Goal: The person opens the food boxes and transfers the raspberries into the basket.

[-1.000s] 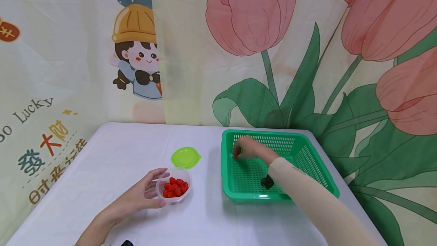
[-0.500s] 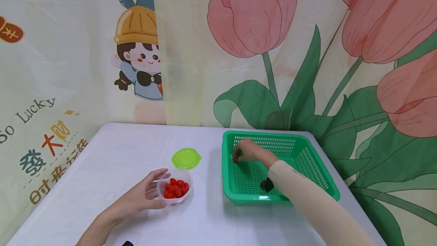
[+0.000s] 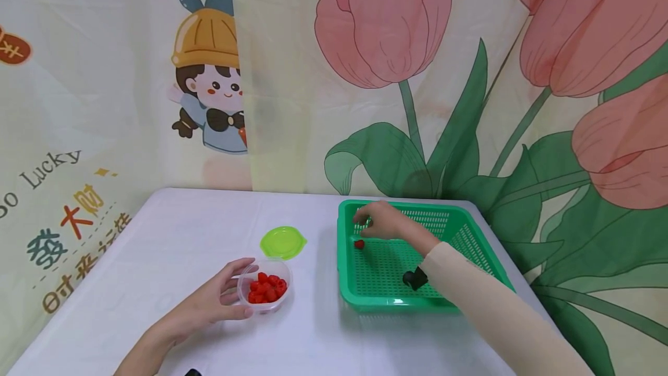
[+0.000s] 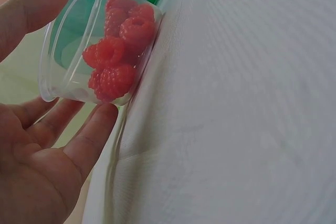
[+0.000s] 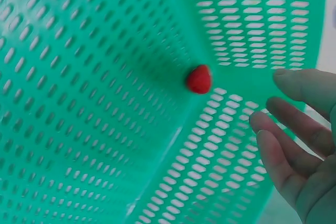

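Note:
My left hand (image 3: 211, 295) grips a clear plastic tub (image 3: 279, 304) on the table, thumb on one side and fingers on the other. Inside are several red raspberries (image 4: 113, 81), seen through the wall in the left wrist view. Over the far left part of a green plastic basket (image 3: 341, 260) is my right hand (image 3: 385, 220), its fingers loosely bent with nothing between them. A single raspberry (image 5: 199, 79) lies on the basket floor near a corner, apart from the fingertips.
A lime green lid (image 3: 283, 242) lies on the white table (image 3: 209, 219) behind the tub. The basket's slotted walls rise around the right hand. A printed curtain (image 3: 282, 74) hangs behind the table. A black wrist camera (image 3: 414, 278) sits under the right forearm.
My right hand has let go of the raspberry and lifted a little up and away, leaving it on the basket floor. The left hand and tub have stayed in place.

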`<action>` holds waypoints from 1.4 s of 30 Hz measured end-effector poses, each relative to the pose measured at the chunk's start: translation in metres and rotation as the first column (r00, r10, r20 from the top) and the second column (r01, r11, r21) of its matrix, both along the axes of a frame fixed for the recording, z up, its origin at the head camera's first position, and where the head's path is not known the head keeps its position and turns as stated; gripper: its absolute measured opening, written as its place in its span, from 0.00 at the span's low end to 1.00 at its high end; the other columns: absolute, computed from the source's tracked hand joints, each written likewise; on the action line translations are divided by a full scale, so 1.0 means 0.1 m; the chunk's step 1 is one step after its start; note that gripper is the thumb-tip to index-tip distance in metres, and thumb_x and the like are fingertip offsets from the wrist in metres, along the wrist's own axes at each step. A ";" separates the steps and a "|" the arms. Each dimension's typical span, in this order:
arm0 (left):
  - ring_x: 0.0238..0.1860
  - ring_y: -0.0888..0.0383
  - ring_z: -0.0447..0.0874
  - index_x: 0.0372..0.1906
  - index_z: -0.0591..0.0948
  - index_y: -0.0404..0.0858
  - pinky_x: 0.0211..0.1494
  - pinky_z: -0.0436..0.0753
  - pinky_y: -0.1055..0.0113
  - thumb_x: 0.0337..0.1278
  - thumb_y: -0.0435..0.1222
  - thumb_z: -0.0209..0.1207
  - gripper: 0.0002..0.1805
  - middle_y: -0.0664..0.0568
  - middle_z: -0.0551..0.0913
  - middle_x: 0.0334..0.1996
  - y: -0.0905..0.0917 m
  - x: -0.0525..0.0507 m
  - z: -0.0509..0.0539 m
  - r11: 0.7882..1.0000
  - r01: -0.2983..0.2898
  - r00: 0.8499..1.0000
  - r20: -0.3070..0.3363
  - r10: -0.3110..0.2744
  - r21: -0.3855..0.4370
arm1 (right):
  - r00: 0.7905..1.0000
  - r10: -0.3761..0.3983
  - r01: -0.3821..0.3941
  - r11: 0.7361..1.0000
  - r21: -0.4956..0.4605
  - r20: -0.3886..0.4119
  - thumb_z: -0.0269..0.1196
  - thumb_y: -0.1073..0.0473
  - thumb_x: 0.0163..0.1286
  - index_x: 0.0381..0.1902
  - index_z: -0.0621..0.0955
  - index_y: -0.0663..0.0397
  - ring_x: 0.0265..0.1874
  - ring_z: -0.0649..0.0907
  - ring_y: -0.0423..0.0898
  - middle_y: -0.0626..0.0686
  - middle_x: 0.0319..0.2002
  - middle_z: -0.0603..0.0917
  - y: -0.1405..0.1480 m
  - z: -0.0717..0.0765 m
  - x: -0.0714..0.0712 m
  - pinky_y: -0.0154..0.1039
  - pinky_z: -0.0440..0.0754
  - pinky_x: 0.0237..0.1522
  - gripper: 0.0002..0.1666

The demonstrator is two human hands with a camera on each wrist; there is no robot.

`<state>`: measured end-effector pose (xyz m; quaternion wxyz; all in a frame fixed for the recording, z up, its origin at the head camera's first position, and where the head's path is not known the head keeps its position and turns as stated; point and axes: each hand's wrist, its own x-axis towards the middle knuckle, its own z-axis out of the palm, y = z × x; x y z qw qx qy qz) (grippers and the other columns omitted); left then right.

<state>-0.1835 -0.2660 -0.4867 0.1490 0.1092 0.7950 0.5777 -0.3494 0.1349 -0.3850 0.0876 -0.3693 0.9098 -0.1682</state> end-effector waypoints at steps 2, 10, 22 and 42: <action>0.79 0.33 0.64 0.83 0.57 0.49 0.71 0.79 0.58 0.60 0.40 0.75 0.52 0.42 0.61 0.82 0.00 0.00 0.01 1.000 0.002 1.000 -0.001 -0.002 -0.002 | 1.000 0.006 -0.007 0.999 -0.036 -0.011 0.68 0.67 0.73 0.58 0.86 0.62 0.50 0.89 0.53 0.59 0.55 0.89 -0.02 0.05 0.05 0.43 0.88 0.52 0.17; 0.79 0.33 0.64 0.83 0.57 0.48 0.71 0.79 0.60 0.60 0.39 0.75 0.52 0.42 0.61 0.82 0.00 0.01 0.01 1.000 0.008 1.000 -0.007 -0.008 0.005 | 0.999 0.042 -0.039 0.989 -0.145 0.015 0.70 0.66 0.71 0.57 0.87 0.58 0.39 0.90 0.43 0.53 0.53 0.90 -0.29 0.19 0.32 0.32 0.86 0.44 0.17; 0.79 0.33 0.62 0.84 0.56 0.47 0.72 0.78 0.58 0.61 0.39 0.75 0.53 0.41 0.60 0.82 0.01 0.00 0.04 1.000 0.012 1.000 0.003 -0.012 0.007 | 0.997 0.019 -0.004 0.979 -0.205 0.071 0.71 0.65 0.70 0.57 0.88 0.55 0.40 0.88 0.45 0.51 0.49 0.90 -0.70 0.30 0.70 0.32 0.85 0.44 0.18; 0.79 0.33 0.63 0.84 0.55 0.47 0.64 0.77 0.77 0.62 0.38 0.74 0.53 0.42 0.59 0.82 -0.01 0.01 0.02 0.999 0.020 1.000 0.006 -0.020 0.028 | 0.986 0.044 -0.010 0.978 -0.210 0.159 0.73 0.62 0.70 0.58 0.87 0.53 0.40 0.86 0.38 0.49 0.51 0.90 -1.05 0.10 0.85 0.26 0.83 0.43 0.19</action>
